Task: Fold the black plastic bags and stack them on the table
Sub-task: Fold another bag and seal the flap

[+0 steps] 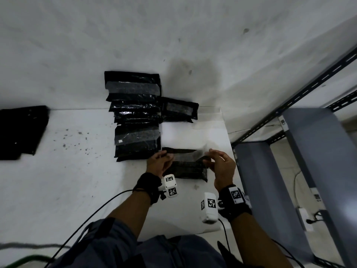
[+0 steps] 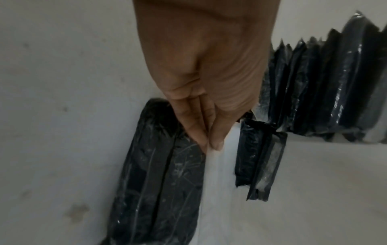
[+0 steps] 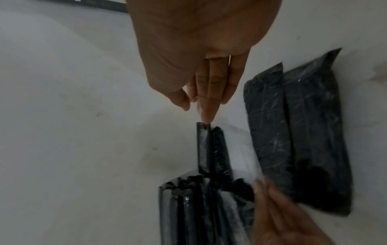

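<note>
1. The left hand (image 1: pixel 158 163) and right hand (image 1: pixel 222 165) each pinch an end of a glossy, crinkled black bag (image 1: pixel 188 167), part-folded.
2. It lies on the white table (image 1: pixel 81 180), beside the row of folded bags (image 1: pixel 135 115).

- Dim, greyish light all round, the white table (image 1: pixel 77 190) reading dull.
- Small glints flare on the glossy black bags (image 1: pixel 135 113).
- A soft dark shadow sits beyond the stack.
- Head view bends straight lines at its edges.
- Both wrist views look smeared and soft.
</note>
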